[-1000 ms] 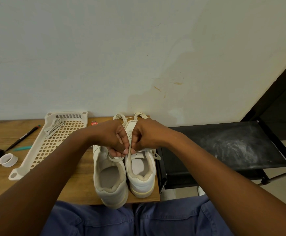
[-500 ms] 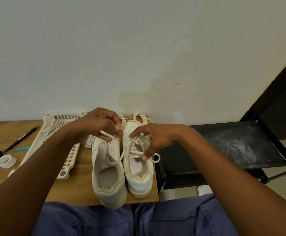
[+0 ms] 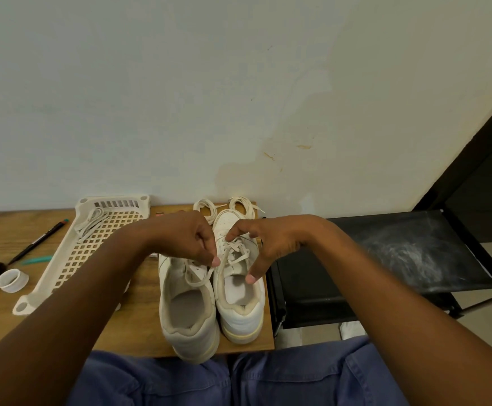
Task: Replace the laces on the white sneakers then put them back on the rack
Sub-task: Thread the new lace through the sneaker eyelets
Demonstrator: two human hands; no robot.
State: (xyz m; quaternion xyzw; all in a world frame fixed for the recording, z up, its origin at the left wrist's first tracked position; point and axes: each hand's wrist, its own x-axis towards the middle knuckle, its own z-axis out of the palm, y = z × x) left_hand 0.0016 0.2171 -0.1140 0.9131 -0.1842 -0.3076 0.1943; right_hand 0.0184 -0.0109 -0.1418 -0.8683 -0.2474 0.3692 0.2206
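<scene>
Two white sneakers stand side by side on the wooden table (image 3: 139, 332), heels toward me: the left sneaker (image 3: 189, 315) and the right sneaker (image 3: 240, 312). My left hand (image 3: 184, 240) is over the left sneaker's front, its fingers pinched on a cream lace (image 3: 202, 281) that trails across both tongues. My right hand (image 3: 269, 244) hovers over the right sneaker with fingers spread; the index fingertip rests on its lacing (image 3: 236, 250) and the thumb points at the tongue. Two loose coiled laces (image 3: 206, 208) lie behind the toes.
A white lattice basket (image 3: 72, 265) with a lace inside lies left of the sneakers. Further left are a black pen (image 3: 36, 244), a teal pen (image 3: 35, 261) and a white ring (image 3: 11, 281). The black rack (image 3: 400, 259) stands right of the table, against the wall.
My hands, pinched together over the tongues a second ago, have come apart. The left hand lifted a lace up and lowered again; the right hand spread its fingers over the right sneaker.
</scene>
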